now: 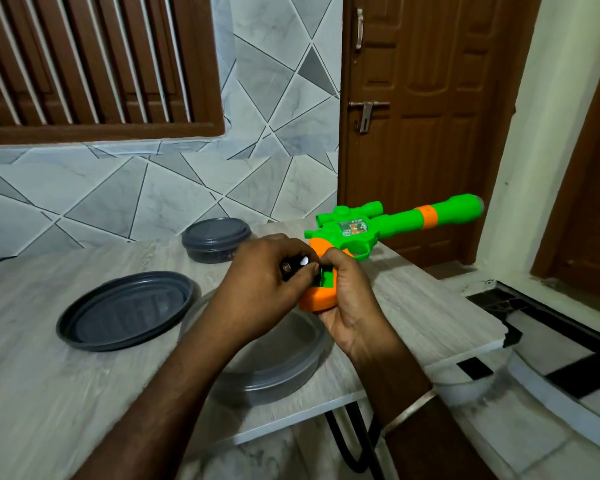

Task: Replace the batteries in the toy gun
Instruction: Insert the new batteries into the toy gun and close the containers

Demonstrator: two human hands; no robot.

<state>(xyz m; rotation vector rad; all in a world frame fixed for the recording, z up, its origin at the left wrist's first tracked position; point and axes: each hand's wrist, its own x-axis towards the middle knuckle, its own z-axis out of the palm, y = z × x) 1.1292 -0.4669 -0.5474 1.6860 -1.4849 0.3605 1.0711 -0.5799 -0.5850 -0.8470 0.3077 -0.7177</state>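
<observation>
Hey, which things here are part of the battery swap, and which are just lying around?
In the job: toy gun, battery pinched by left hand, right hand gripping the orange handle.
Lying about: lidded container, loose lid, open container, all on the table.

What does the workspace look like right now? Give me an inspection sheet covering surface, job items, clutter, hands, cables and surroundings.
Surface: grey wood-grain table.
Job's things: green and orange toy gun held over the table, grip compartment open; dark battery at its opening.
Clutter: loose grey lid at left; closed grey container at the back; larger container beneath the hands.
Grippers: left hand pinches the battery; right hand grips the gun's orange grip.
Cables: nothing seen; a black bent rod under the table looks like a leg.
Surroundings: tiled wall, brown door, slatted window.
</observation>
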